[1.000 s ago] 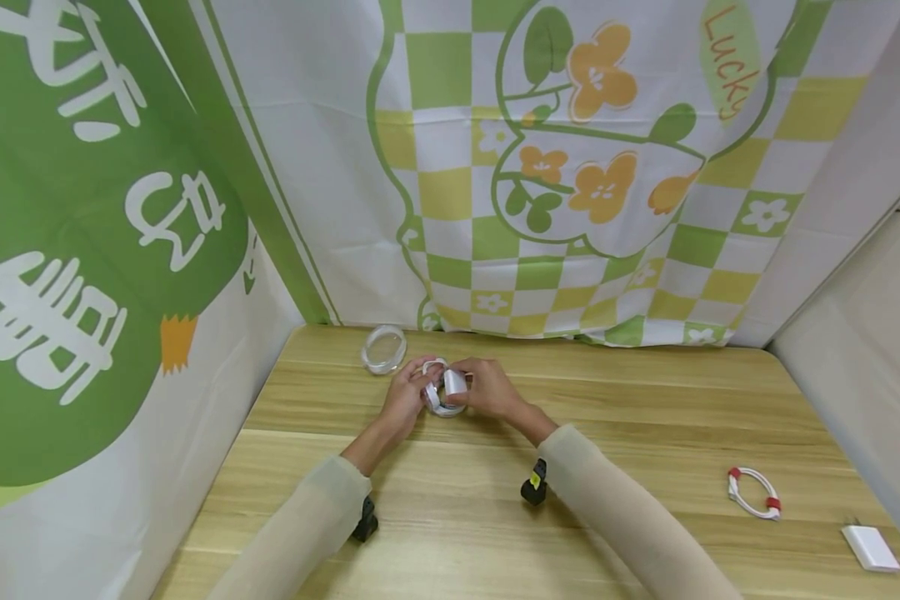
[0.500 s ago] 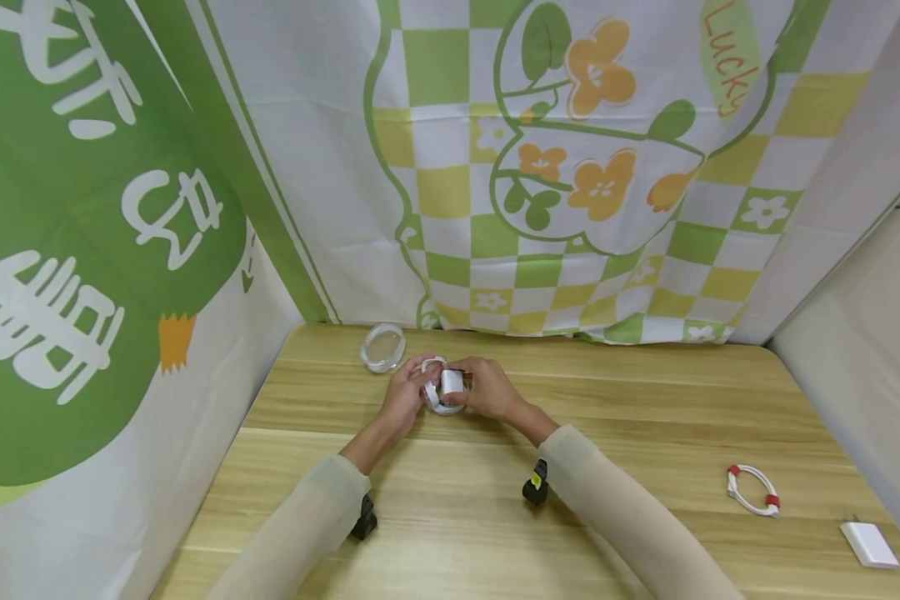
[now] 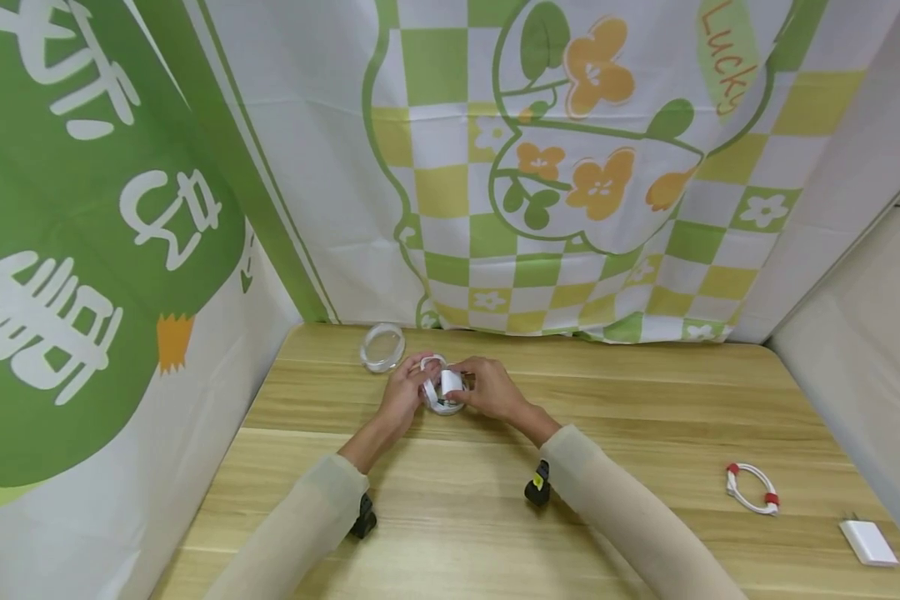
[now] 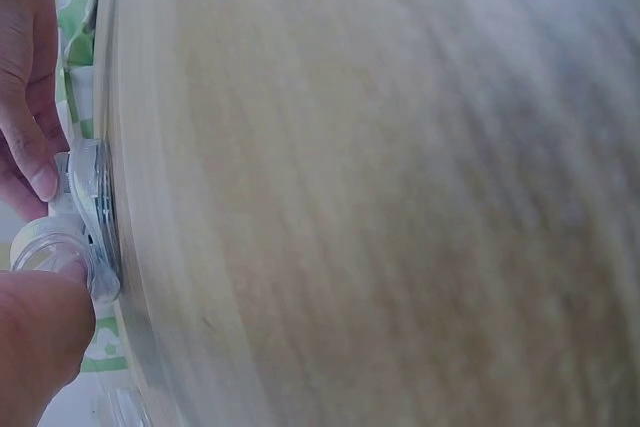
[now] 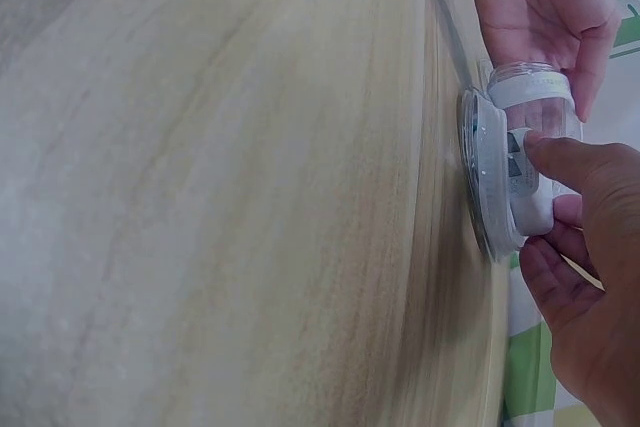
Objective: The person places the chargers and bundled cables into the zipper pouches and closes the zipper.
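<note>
Turned a little and shifted slightly leftward since a second before: white adapter (image 3: 452,383), pinched in the right hand (image 3: 495,390). Both hands kept to nearly the same spot near the far edge of the wooden table (image 3: 645,417).

Head view: left hand (image 3: 401,392) held a white loop (image 3: 429,393), tilted up on edge; its fingers were bent, though how tightly could not be told. Adapter sat between loop and right hand, above a clear round container (image 3: 450,409) on the table. A clear ring (image 3: 377,367) lay just beyond the left hand, on its left. Well apart, toward the right side, lay a coiled white cable (image 3: 753,507) with red ties and, nearer the right edge, a second white adapter (image 3: 867,543), prongs showing. Checked curtain (image 3: 487,275) hung behind.

Left wrist view: left hand at the loop, which looked clear with a whitish band; right hand close by, thumb bent toward the container. Adapter mostly hidden.

Right wrist view: right thumb lay on one face of the adapter, over grey printed marks, fingers on the other side, spread only as far as its body. Container stood just beside; contact with the adapter could not be told.
</note>
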A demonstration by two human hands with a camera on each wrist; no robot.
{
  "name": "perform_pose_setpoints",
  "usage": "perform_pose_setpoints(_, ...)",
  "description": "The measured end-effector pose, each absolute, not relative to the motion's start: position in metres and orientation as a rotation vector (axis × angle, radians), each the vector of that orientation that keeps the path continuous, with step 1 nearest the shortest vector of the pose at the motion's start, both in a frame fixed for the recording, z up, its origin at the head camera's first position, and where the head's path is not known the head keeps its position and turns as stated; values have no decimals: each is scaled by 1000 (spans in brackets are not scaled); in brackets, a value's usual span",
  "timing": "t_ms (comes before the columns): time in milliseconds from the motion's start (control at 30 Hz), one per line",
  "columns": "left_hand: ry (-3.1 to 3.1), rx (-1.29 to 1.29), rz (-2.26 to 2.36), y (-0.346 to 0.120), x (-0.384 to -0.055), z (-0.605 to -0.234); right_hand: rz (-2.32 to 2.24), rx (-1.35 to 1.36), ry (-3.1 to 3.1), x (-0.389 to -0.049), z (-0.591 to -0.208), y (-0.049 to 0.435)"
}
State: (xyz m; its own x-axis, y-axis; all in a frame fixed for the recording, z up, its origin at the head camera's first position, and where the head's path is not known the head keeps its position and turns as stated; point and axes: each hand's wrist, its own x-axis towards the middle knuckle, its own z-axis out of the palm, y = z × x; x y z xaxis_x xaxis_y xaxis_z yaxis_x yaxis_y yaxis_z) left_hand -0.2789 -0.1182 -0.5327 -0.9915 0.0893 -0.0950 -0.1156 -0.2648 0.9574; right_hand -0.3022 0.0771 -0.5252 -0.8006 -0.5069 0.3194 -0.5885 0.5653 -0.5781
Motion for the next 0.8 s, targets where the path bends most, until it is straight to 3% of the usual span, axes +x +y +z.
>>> perform_pose_setpoints(800,2100,110,2208,-117,-276,-522,1088,849,-2713,-302,-529,75)
